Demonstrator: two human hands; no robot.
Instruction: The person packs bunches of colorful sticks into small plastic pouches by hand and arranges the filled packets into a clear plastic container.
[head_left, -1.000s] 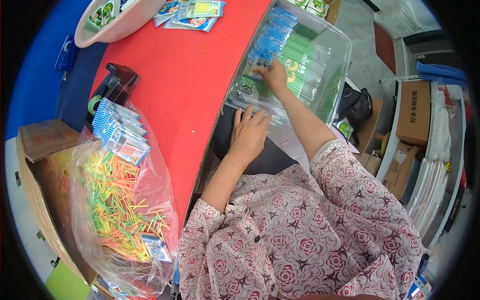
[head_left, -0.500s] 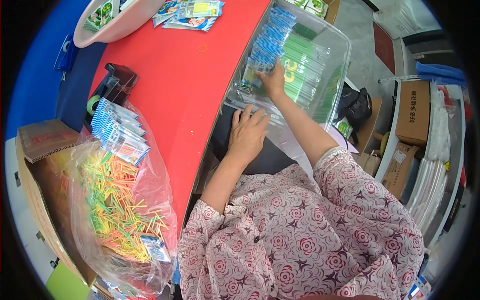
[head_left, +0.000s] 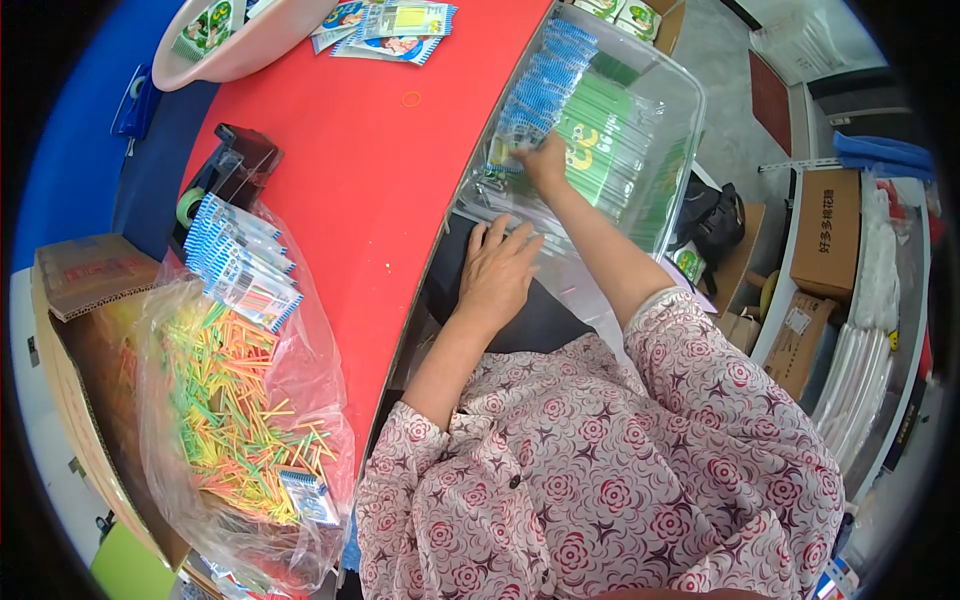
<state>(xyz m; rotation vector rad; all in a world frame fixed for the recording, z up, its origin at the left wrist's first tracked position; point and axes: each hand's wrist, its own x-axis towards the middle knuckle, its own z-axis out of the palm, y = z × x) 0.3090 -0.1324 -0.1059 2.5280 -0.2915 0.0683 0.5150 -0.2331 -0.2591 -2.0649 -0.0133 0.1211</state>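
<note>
One red bench (head_left: 330,150), left of the clear plastic bin (head_left: 697,115). Plastic bag of coloured sticks (head_left: 245,400): far left of bin, lower in view, striped packets on its upper edge. Pink bowl (head_left: 255,50): well left of bin, at bench's top end. Blue-striped packet row (head_left: 553,70): inside bin, along its left side, beside green packaging (head_left: 600,125). Tape dispenser (head_left: 235,170): left of bin, across bench. Right hand (head_left: 545,162): in bin, fingers at row's lower end, touching packets; can't tell if gripping. Left hand (head_left: 497,272): open, fingers spread, palm down, just below bin.
</note>
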